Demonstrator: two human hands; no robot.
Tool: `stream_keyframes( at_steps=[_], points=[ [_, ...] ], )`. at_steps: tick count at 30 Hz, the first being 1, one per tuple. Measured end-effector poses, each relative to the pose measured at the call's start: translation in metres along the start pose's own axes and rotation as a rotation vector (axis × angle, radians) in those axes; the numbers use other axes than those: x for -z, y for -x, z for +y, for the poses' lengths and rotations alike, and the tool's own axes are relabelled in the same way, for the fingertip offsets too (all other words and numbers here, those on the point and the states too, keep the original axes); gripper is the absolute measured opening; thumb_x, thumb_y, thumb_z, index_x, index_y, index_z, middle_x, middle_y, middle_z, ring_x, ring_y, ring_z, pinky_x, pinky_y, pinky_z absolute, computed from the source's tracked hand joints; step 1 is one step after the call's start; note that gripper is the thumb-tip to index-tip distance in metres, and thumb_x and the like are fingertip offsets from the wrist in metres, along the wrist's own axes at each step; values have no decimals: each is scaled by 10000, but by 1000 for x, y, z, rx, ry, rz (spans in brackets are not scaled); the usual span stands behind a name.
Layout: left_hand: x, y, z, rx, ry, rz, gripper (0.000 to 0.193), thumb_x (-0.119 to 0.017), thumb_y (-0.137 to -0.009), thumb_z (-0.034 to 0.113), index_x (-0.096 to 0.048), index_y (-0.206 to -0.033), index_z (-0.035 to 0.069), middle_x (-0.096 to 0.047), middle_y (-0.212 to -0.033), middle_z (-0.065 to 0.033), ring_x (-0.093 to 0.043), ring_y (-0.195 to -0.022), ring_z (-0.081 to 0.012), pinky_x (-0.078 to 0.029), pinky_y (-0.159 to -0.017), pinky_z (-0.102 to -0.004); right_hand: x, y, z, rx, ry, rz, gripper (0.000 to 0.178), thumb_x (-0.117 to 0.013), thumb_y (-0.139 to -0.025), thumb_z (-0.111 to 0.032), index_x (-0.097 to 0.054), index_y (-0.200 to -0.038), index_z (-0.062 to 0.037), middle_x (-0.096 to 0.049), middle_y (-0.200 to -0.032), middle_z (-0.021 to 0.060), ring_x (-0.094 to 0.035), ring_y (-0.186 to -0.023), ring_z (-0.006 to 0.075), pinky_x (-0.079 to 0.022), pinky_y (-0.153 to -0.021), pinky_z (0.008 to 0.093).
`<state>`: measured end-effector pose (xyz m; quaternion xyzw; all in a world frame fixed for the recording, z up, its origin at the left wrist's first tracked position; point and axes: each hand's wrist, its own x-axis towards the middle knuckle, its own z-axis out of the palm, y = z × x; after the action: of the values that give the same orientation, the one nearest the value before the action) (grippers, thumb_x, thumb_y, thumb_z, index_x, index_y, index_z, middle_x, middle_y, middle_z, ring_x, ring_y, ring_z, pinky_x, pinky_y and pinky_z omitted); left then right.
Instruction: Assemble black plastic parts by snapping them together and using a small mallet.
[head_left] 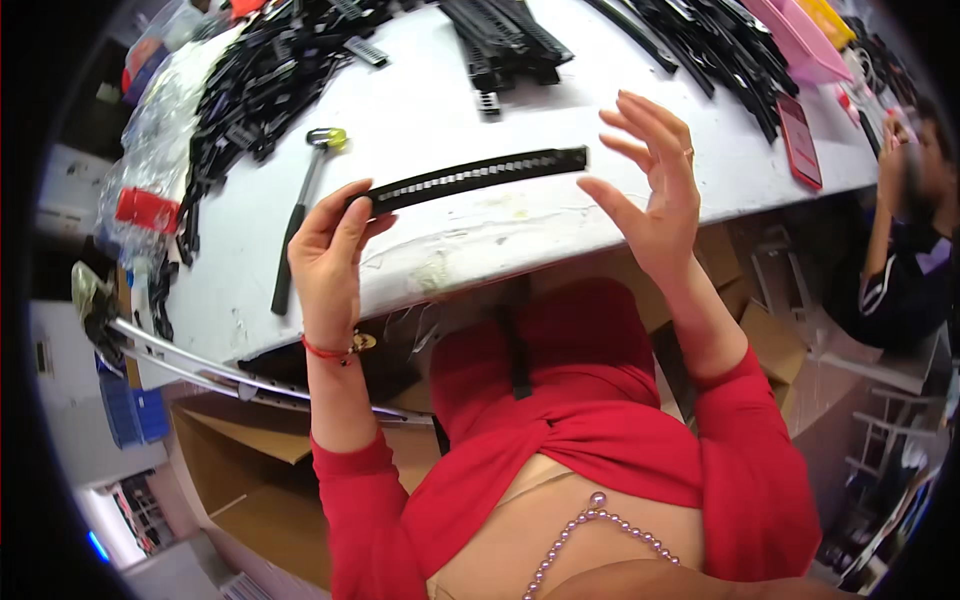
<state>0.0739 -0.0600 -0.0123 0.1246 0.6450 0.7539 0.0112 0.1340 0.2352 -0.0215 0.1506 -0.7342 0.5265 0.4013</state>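
Note:
My left hand (332, 240) pinches one end of a long black slotted plastic strip (480, 175) between thumb and fingers. The strip stretches to the right above the front part of the white table, its far end slightly raised. Just off that far end, my right hand (655, 190) is open, its fingers spread and the thumb tip close to the strip but apart from it. A hammer (305, 215) with a black grip and a black and yellow head lies on the table, left of my left hand.
Piles of black plastic strips (505, 40) cover the table's (420, 100) back. A red phone (798, 140) lies at right, near a pink bin (800, 45). Another person (915, 220) sits at far right. Open cardboard boxes (265, 500) stand below, beside a metal rail (190, 365).

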Motion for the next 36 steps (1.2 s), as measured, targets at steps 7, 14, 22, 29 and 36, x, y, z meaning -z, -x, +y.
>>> stream_keyframes(
  at_steps=[7, 14, 22, 29, 36],
  points=[
    [-1, 2, -10, -13, -69, -23, 214, -603, -972, 11, -645, -1164, -74, -675, -1066, -128, -673, -968, -182, -595, -920, -349, 8, 3, 2, 61, 194, -73, 546, -810, -772, -70, -629, -1287, -68, -593, -1255, 124, -576, -1155, 261, -488, -964, 352],
    [-2, 8, -10, -299, -316, -130, 191, -626, -895, -111, -716, -1046, -37, -692, -1126, -167, -652, -1066, -209, -566, -895, -311, 0, -1, -2, 95, 351, -171, 393, -777, -814, -143, -693, -1197, -115, -646, -1157, 95, -596, -1097, 283, -492, -925, 380],
    [-29, 30, 27, -939, -845, -529, 235, -765, -660, -54, -749, -891, -13, -717, -1050, -123, -708, -973, -297, -619, -797, -364, -2, -22, -18, -68, 150, -954, 320, -611, -954, -253, -656, -1233, -102, -669, -951, 109, -632, -880, 300, -502, -806, 388],
    [-4, -30, 26, -803, -977, -449, 342, -577, -777, -149, -758, -934, 96, -712, -1130, -102, -660, -1111, -292, -499, -1020, -433, -2, -20, -12, -60, 352, -709, 269, -707, -867, -161, -700, -1132, -116, -636, -852, 82, -615, -770, 269, -482, -686, 364],
    [33, -200, -9, -749, -1364, -215, 488, -496, -847, -104, -629, -1275, 90, -645, -1224, -168, -616, -1128, -335, -490, -976, -369, -18, 12, -11, 120, 567, -511, 189, -718, -790, -123, -706, -978, -118, -636, -897, 37, -624, -852, 227, -519, -749, 362]
  ],
)
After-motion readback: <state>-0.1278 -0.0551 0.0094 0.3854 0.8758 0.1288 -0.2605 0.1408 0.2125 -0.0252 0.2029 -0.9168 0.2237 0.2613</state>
